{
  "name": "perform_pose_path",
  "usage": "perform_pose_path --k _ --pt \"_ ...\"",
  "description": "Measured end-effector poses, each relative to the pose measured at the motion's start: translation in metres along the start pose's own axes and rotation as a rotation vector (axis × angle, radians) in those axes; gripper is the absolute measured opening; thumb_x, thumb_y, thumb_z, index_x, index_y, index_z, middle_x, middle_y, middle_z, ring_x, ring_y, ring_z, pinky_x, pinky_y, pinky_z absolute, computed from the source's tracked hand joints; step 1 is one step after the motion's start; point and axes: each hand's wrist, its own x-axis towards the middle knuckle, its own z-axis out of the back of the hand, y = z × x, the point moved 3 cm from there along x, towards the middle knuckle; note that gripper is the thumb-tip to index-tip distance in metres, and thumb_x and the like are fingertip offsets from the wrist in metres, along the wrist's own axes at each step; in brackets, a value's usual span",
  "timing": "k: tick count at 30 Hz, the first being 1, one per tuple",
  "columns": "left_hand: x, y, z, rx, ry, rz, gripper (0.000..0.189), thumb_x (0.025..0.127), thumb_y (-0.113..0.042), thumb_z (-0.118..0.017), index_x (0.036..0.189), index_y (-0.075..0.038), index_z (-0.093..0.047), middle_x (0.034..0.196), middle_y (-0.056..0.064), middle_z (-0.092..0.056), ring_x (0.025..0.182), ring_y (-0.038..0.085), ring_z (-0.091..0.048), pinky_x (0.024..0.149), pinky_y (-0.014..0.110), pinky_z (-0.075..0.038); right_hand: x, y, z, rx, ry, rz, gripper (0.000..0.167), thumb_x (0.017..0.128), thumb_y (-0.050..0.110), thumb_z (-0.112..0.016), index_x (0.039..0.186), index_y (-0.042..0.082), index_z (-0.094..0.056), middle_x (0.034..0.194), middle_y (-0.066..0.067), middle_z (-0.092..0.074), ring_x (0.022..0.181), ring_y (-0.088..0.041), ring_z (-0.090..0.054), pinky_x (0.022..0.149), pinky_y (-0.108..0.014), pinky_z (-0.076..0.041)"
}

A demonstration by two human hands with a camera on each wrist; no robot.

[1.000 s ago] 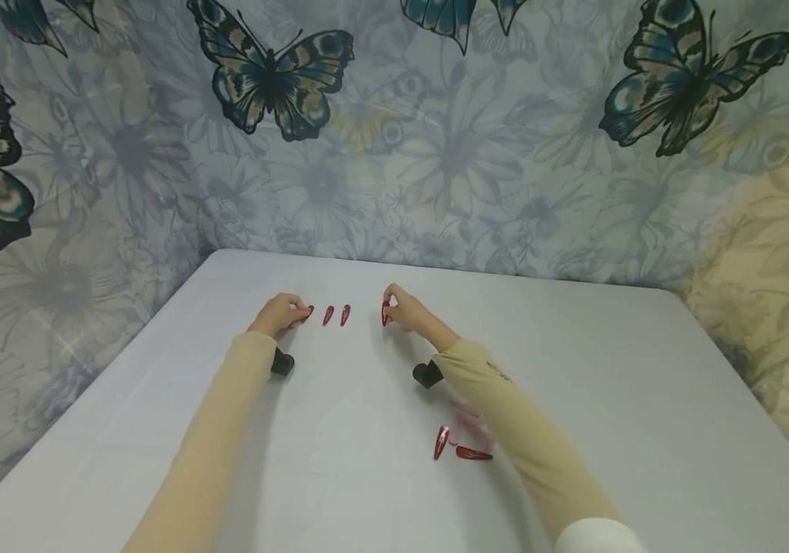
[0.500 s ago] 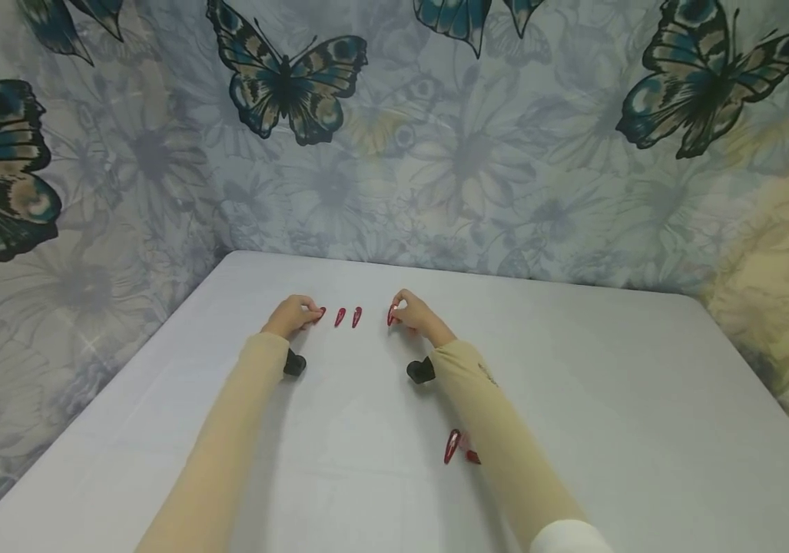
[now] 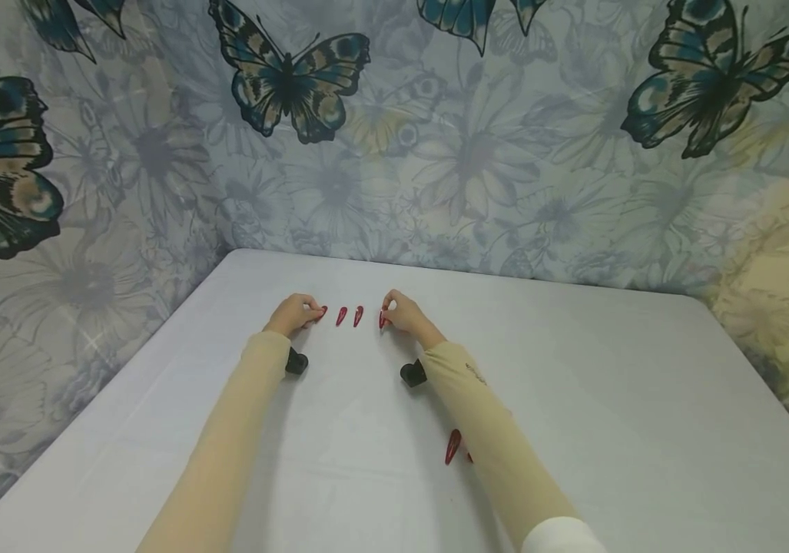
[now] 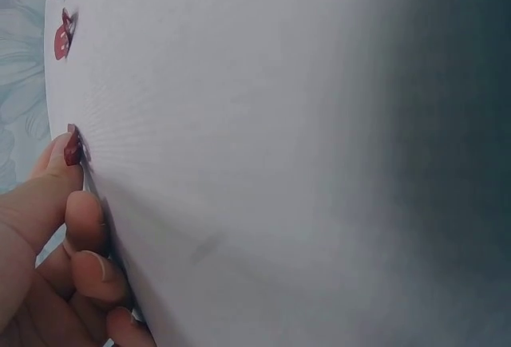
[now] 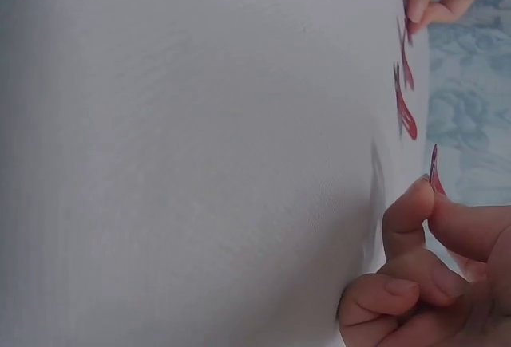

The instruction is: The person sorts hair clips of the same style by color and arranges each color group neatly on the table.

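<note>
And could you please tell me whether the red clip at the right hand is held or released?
Held: in the right wrist view, the right hand pinches the red clip between thumb and finger.

White tabletop point(image 3: 366, 476) with red hair clips point(image 3: 358, 316)

The tabletop is white and flat, its far edge straight, with soft grey shadows falling across it. Toward that edge, left of its middle, 2 clips lie side by side, apart and slanting the same way. Left of them, a 3rd clip point(image 3: 323, 312) is at the surface, pinched by the left grip point(image 3: 294, 313). Nearer the front, 1 more clip point(image 3: 452, 447) lies at a slant; beside it, another clip point(image 3: 470, 458) is mostly hidden by the right sleeve point(image 3: 498, 438).
</note>
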Motion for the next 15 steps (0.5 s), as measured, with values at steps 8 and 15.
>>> perform_pose_path --k 8,15 --pt "-0.015 -0.012 0.001 0.027 -0.007 0.019 0.021 0.097 -0.022 -0.062 0.099 -0.002 -0.065 0.056 -0.003 -0.047 0.058 0.012 -0.044 0.071 0.030 -0.037 0.007 -0.009 -0.002 0.010 -0.070 0.106 0.006 0.097 0.015 -0.059 0.097 0.013 -0.054 0.068 -0.002 -0.066 0.057 -0.011 -0.044 0.060 -0.027 -0.040" --pt "-0.011 -0.008 0.001 0.052 -0.006 -0.003 0.019 0.097 -0.021 -0.061 0.093 -0.003 -0.064 0.052 -0.005 -0.045 0.054 0.010 -0.039 0.063 0.026 -0.035 0.007 0.007 -0.004 -0.065 -0.049 0.137 0.010 0.093 0.002 -0.058 0.099 0.010 -0.055 0.067 -0.006 -0.068 0.058 -0.013 -0.046 0.059 -0.027 -0.040"
